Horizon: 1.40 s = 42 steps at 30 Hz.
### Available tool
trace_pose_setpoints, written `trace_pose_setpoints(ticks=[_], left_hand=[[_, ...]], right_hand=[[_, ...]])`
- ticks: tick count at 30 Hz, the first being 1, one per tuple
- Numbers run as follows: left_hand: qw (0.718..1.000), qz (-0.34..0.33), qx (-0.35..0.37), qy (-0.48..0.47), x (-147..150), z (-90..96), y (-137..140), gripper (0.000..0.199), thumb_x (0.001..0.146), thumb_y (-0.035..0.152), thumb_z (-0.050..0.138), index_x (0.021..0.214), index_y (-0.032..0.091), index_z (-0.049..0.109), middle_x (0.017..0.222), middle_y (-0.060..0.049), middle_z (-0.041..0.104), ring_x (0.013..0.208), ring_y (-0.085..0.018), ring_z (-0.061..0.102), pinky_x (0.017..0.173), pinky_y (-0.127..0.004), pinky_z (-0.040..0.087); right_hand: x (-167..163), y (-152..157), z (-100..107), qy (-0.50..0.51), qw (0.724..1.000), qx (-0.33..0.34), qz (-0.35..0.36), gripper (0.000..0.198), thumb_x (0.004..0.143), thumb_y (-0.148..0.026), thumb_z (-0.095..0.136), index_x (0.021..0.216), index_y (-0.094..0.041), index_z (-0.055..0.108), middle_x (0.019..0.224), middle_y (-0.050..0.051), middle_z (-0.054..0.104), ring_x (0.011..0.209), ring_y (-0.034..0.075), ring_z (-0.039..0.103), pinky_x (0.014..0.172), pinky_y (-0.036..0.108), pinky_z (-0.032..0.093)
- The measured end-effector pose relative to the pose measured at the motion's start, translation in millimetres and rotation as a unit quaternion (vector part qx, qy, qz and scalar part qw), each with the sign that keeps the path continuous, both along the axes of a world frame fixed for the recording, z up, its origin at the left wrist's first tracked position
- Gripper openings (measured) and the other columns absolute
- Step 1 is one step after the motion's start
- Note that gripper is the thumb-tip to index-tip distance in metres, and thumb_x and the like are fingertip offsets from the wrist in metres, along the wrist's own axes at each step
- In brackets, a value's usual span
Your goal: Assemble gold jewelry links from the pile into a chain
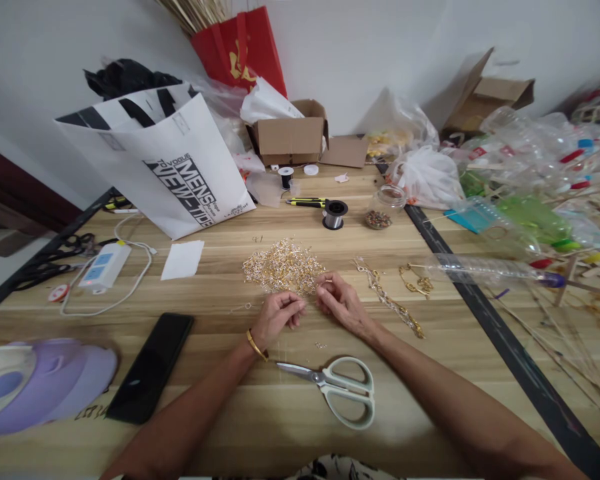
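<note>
A heap of tiny gold and silver beads or links (280, 261) lies on the wooden table, just beyond both hands. My left hand (282, 312) rests at the heap's near edge, thumb and fingers pinched together. Facing it, my right hand (342, 301) is also pinched, its fingertips at the heap's right edge. What sits in either pinch is too small to make out. Scissors with pale handles (350, 392) lie nearer to me, blades pointing left. Gold and silver chain strands (393, 301) stretch to the right of my right hand, beside a gold chain piece (420, 285).
A black phone (153, 367) and a white power strip (103, 268) lie at left. Behind the heap are a wire spool (335, 215), yellow-black pliers (307, 202) and a bead jar (384, 207). A white paper bag (165, 160) stands back left; plastic bottles (545, 153) crowd the right.
</note>
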<state>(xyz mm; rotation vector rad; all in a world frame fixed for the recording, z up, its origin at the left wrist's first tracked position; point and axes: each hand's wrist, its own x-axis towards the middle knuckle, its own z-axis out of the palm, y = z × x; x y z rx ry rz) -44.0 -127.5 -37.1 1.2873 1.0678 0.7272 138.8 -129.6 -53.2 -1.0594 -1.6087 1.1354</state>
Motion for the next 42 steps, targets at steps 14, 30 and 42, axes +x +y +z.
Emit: trace_pose_setpoints(ticks=[14,30,42], left_hand=[[0.998,0.054,-0.003,-0.025,2.9,1.5,-1.2,0.03,0.071,0.041,0.064,0.067,0.011,0.059,0.048,0.002,0.055,0.042,-0.007,0.049,0.042,-0.018,0.04],[0.997,0.016,0.055,0.054,6.8,-7.2,-6.9,0.019,0.074,0.031,0.058,0.069,0.013,0.057,0.05,0.003,0.052,0.043,-0.007,0.049,0.042,-0.017,0.039],[0.997,-0.012,0.057,0.049,5.3,-3.1,-6.4,0.028,0.078,0.039,0.055,0.069,0.012,0.058,0.049,0.002,0.052,0.044,-0.008,0.048,0.045,-0.018,0.04]], right_hand=[[-0.1,1.8,2.1,-0.142,0.963,0.226,0.024,0.013,0.09,-0.018,0.046,0.084,-0.017,0.058,0.076,0.004,0.055,0.071,0.014,0.052,0.065,0.026,0.045],[3.6,-3.6,-5.0,-0.186,0.943,0.269,0.071,0.021,0.093,-0.021,0.041,0.108,-0.02,0.056,0.105,0.01,0.06,0.097,0.018,0.059,0.085,0.034,0.051],[3.1,-2.4,-2.9,-0.183,0.95,0.247,0.062,0.021,0.095,-0.024,0.038,0.102,-0.017,0.057,0.088,0.008,0.061,0.078,0.016,0.058,0.071,0.029,0.05]])
